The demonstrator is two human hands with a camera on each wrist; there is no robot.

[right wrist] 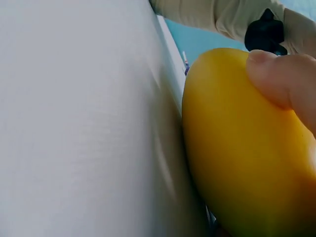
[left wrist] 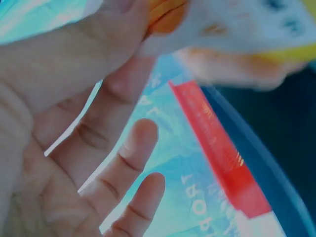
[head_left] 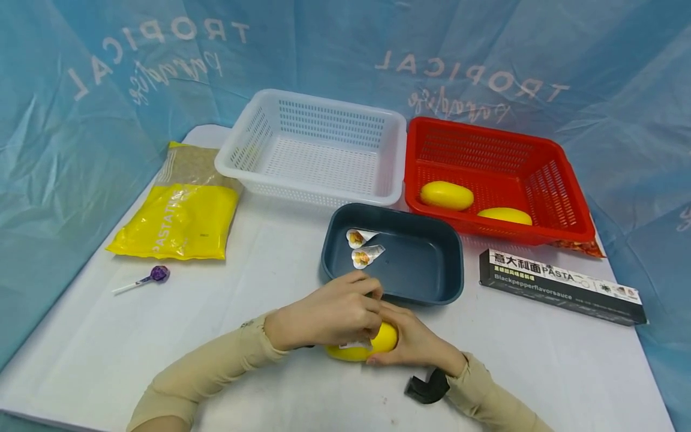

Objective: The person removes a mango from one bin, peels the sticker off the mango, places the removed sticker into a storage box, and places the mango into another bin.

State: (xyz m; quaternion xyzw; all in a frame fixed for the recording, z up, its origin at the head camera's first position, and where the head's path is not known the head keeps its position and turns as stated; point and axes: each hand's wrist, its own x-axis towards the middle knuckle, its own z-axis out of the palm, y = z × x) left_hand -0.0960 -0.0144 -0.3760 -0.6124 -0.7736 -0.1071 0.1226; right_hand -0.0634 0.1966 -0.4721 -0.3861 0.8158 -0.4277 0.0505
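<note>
My right hand (head_left: pixel 418 339) grips a smooth yellow mango-shaped fruit (head_left: pixel 386 339) on the table, its thumb (right wrist: pixel 281 74) lying along the skin. Over that fruit, my left hand (head_left: pixel 337 312) pinches a small white packet (left wrist: pixel 232 29) with an orange picture between thumb and forefinger. The other left fingers (left wrist: pixel 140 143) stay apart, loosely bent. Whether the packet touches the fruit I cannot tell. Just beyond the hands stands a dark blue-grey basin (head_left: pixel 432 264), with two small cone-shaped white packets (head_left: pixel 367 257) inside.
Behind are a white basket (head_left: pixel 324 162) and a red basket (head_left: pixel 561 198) holding two yellow fruits (head_left: pixel 447 195). A black pasta box (head_left: pixel 561 288) lies at right, partly past a reddish packet (head_left: pixel 585 247). On the left lie a yellow pasta bag (head_left: pixel 183 210) and a purple lollipop (head_left: pixel 159 274).
</note>
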